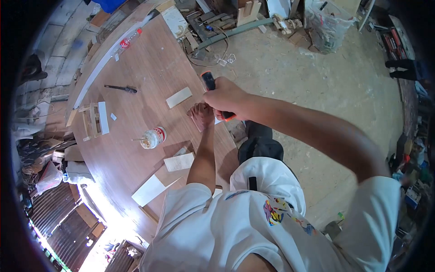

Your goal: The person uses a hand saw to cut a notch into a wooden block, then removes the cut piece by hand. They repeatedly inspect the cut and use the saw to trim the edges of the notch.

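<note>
My right hand (pixel 226 96) is closed around a tool with a black and orange handle (pixel 208 80), whose two ends stick out on either side of the fist. Just beside it, at the table's edge, my left hand (pixel 202 114) presses down with its fingers curled in; I cannot tell what lies under them. A small white-faced block (pixel 179 97) rests on the table near the left fingers. Close to my left forearm lie another pale block (pixel 179 162) and a larger white-faced board (pixel 148 190).
On the wooden table (pixel 149 59) stand a jar with a stick in it (pixel 154 138), a small wooden frame (pixel 93 120), a dark slim tool (pixel 120 88) and a red-capped bottle (pixel 129 40). Wood scraps (pixel 217 20) and a clear bag (pixel 328 29) are on the floor beyond.
</note>
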A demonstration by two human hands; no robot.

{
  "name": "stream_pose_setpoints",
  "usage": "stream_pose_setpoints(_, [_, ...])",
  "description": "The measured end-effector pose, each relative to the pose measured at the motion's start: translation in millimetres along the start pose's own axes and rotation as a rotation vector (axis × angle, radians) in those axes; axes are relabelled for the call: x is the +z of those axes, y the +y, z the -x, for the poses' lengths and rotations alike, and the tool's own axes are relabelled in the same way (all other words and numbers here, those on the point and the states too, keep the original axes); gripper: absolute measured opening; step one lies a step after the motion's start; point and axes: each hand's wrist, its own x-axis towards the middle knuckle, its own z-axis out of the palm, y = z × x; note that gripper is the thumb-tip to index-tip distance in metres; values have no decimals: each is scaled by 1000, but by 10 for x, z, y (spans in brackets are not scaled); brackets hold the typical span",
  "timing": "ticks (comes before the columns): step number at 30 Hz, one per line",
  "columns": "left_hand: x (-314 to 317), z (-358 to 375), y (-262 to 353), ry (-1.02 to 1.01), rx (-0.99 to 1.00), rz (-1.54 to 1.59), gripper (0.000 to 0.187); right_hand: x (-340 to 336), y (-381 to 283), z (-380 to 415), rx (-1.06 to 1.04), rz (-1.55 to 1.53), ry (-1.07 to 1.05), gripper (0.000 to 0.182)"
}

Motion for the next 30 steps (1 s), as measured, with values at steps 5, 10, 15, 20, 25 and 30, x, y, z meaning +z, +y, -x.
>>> stream_pose_setpoints(5, [-137, -20, 116, 66, 65, 72, 28, 155, 535, -754, -21, 123, 138, 20])
stream_pose_setpoints(10, [-140, -30, 88, 35, 108, 48, 31, 147, 510, -761, -83, 162, 154, 21])
stream_pose_setpoints(15, [-173, -44, 171, 19, -52, 164, 20, 90, -259, 11, 37, -96, 12, 6])
stream_pose_setpoints(20, [92, -1, -39, 137, 93, 17, 14, 6, -242, 179, 38, -128, 13, 8])
stream_pose_setpoints(25, [-130, -77, 94, 69, 70, 118, 15, 26, 593, -635, -75, -89, 54, 8])
stream_pose_setpoints(30, [-38, -15, -24, -104, 54, 30, 45, 139, 1020, -1214, -53, 67, 158, 13])
